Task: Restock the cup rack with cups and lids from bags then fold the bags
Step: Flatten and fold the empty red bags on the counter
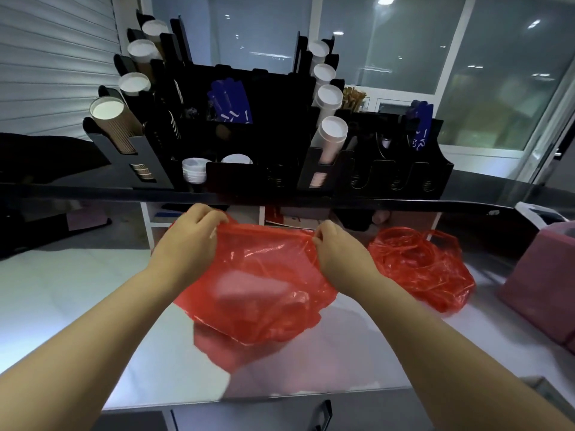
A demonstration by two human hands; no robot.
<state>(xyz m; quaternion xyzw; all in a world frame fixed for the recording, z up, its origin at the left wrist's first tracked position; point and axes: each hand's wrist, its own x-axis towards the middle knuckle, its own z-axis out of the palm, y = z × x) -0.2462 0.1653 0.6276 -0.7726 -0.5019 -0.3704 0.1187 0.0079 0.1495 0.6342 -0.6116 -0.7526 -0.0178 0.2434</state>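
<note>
Head view is showing the left grip (186, 241) and the right grip (339, 250) each pinching the top edge of a red bag (264, 293), stretching it out over the counter (77, 290). It is seeming emptied, so folding is probably just beginning. A second red bag (426, 269) is lying crumpled just to its right, not yet folded. Beyond, the cup rack (273, 88) is holding brown cups (115, 122), white cups (331, 135) and lids (194, 171), so restocking is looking done. Blue packets (230, 101) are bearing white writing, too blurred to read.
</note>
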